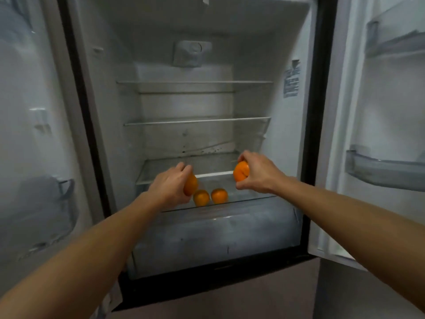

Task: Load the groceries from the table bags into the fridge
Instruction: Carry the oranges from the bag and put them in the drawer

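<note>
The fridge (253,65) stands open, and both hands reach in over its lowest glass shelf (248,192). The left hand (169,187) is wrapped around an orange (191,184), fingers curled over its top, held just above the shelf's left part. The right hand (257,173) grips a second orange (241,172) between thumb and fingers, held higher, over the shelf's right part. Two more oranges (201,198) rest side by side on that shelf near its front edge, just beside the left hand's fruit. Below the shelf sits a clear drawer (218,238).
</note>
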`<state>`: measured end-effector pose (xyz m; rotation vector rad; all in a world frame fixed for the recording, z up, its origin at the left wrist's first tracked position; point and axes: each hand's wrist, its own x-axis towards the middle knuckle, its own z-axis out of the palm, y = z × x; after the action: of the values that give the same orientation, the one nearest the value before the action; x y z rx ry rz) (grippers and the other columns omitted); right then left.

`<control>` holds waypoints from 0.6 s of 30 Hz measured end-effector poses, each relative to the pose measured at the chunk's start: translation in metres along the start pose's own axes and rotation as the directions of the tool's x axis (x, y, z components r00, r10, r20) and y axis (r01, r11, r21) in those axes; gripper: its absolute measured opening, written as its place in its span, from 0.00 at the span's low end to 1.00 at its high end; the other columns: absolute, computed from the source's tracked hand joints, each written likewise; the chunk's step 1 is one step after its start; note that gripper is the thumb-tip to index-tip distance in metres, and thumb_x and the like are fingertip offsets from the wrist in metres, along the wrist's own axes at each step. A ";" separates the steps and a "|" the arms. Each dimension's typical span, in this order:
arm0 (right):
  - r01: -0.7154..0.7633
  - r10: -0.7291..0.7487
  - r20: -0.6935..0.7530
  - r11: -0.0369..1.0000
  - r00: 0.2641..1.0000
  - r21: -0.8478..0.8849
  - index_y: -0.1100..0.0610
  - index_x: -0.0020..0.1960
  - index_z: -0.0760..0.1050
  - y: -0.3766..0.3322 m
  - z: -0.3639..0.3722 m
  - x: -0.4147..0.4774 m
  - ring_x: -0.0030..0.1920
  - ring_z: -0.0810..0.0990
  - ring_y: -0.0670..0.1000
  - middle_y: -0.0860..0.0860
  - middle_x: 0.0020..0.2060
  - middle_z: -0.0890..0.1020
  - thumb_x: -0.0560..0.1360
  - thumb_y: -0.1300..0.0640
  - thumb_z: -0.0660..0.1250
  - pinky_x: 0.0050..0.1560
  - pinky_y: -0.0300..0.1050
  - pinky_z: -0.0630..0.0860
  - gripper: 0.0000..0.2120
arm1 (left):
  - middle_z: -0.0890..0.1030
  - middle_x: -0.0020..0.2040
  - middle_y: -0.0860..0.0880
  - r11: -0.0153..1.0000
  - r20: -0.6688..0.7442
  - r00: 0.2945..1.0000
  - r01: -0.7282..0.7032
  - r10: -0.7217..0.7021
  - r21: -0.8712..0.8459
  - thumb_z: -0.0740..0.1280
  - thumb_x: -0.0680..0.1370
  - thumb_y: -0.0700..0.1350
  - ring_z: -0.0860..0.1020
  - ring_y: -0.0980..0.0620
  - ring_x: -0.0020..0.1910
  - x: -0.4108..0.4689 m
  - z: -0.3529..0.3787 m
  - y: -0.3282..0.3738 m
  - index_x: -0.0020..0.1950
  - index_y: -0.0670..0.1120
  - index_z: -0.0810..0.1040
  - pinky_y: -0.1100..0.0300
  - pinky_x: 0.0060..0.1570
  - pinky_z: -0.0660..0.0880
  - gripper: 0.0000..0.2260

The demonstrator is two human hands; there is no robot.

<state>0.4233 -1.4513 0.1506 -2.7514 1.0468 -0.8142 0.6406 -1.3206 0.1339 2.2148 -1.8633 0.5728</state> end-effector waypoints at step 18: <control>0.597 -0.357 0.711 0.795 0.605 -0.109 0.48 0.57 0.76 0.026 0.188 0.164 0.51 0.78 0.56 0.50 0.45 0.78 0.65 0.47 0.76 0.44 0.44 0.72 0.23 | 0.74 0.59 0.44 0.988 0.644 0.752 0.059 -0.139 0.144 0.76 0.67 0.51 0.78 0.43 0.54 0.142 0.154 -0.054 0.64 0.48 0.67 0.54 0.49 0.75 0.30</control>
<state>0.6057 -1.5959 0.0571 -3.2350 0.2862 0.4232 0.7383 -1.4982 0.0581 2.8251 -2.0027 -0.1707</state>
